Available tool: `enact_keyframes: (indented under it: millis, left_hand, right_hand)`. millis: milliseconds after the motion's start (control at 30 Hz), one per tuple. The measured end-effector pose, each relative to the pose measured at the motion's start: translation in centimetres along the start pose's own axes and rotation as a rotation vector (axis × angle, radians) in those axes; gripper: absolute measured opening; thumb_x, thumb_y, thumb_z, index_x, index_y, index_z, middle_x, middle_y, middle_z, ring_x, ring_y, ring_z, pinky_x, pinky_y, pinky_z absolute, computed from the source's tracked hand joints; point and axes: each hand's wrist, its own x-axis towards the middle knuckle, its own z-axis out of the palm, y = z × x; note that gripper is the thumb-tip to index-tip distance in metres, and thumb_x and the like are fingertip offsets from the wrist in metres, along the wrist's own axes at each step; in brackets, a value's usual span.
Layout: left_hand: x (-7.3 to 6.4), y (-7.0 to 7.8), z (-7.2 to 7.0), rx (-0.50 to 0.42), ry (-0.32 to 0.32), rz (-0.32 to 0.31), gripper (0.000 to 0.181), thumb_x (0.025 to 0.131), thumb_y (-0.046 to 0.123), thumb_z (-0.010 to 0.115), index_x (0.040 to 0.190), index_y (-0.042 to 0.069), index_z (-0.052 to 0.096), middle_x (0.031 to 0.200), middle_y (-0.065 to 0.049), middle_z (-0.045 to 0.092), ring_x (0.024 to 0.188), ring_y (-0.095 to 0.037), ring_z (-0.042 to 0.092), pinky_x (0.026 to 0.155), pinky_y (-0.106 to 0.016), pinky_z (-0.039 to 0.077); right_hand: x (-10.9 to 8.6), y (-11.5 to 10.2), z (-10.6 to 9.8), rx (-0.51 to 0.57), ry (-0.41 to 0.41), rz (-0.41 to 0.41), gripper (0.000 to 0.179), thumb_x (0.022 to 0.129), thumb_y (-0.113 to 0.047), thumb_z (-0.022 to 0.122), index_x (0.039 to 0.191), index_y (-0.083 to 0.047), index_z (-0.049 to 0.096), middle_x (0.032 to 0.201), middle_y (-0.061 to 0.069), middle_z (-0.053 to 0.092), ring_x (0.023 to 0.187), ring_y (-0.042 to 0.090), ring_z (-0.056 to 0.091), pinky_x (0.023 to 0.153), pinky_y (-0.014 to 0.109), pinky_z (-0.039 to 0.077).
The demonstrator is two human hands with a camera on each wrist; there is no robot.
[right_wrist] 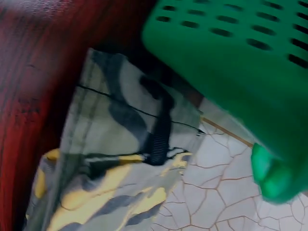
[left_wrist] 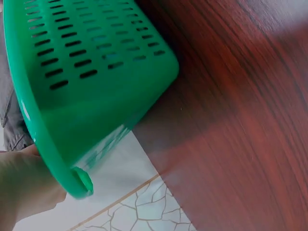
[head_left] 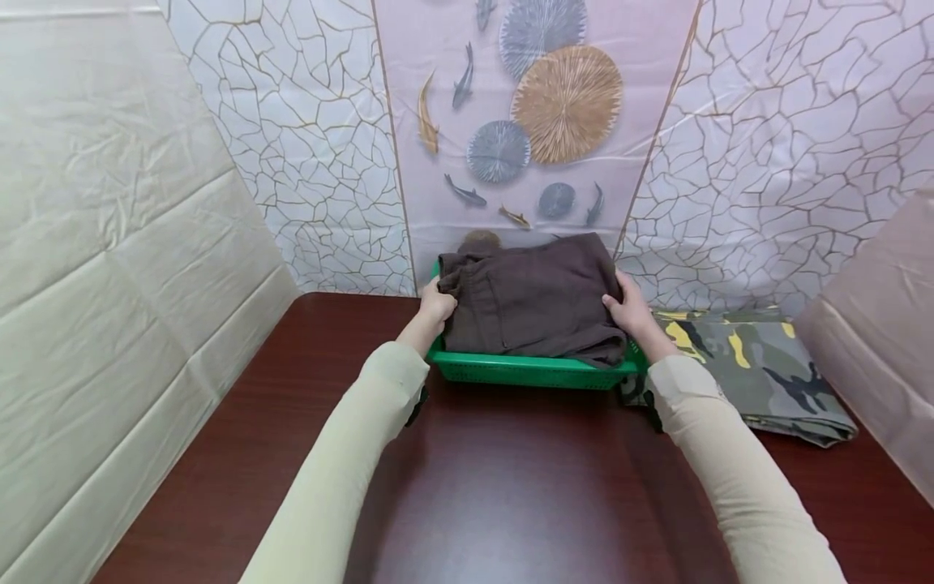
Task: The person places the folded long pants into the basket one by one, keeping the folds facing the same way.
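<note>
Folded dark brown trousers [head_left: 536, 296] lie in a green plastic basket [head_left: 529, 371] at the far side of the table. My left hand [head_left: 436, 308] grips their left edge, thumb on top of the cloth. At the opposite edge, my right hand [head_left: 633, 310] holds the cloth with its thumb over it. In the left wrist view, the left hand [left_wrist: 33, 185] shows behind the basket's rim [left_wrist: 36, 130], close to the brown cloth [left_wrist: 12, 115]. Only the slotted wall of the basket [right_wrist: 216, 62] shows in the right wrist view; the right hand is out of that frame.
A folded camouflage garment [head_left: 766, 369] lies on the table to the right of the basket, partly under my right forearm. The dark red-brown table [head_left: 503, 478] meets a patterned cloth backdrop [head_left: 328, 146] at the back. Pale cloth walls [head_left: 109, 268] stand at both sides.
</note>
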Motion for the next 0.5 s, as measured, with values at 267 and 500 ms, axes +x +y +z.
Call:
enact_keyframes:
  millis: [267,500]
  left_hand:
    - [0.7,-0.1,0.3,0.193,0.003,0.021,0.072,0.091,-0.01,0.038,0.153,0.016,0.012,0.156,-0.01,0.021,0.139,-0.026,0.03,0.101,-0.035,0.038]
    - [-0.7,-0.1,0.8,0.294,0.058,0.079,0.074,0.091,-0.008,0.043,0.153,0.014,0.01,0.156,-0.012,0.022,0.133,-0.031,0.037,0.084,-0.037,0.04]
  right_hand:
    - [0.7,0.3,0.6,-0.183,-0.061,-0.002,0.055,0.095,-0.001,0.043,0.144,0.011,0.021,0.141,0.038,0.029,0.129,0.053,0.03,0.108,0.059,0.025]
    - [0.9,0.0,1.0,-0.28,-0.077,0.047,0.056,0.095,-0.002,0.046,0.145,0.008,0.023,0.136,0.037,0.037,0.122,0.052,0.039,0.104,0.06,0.031]
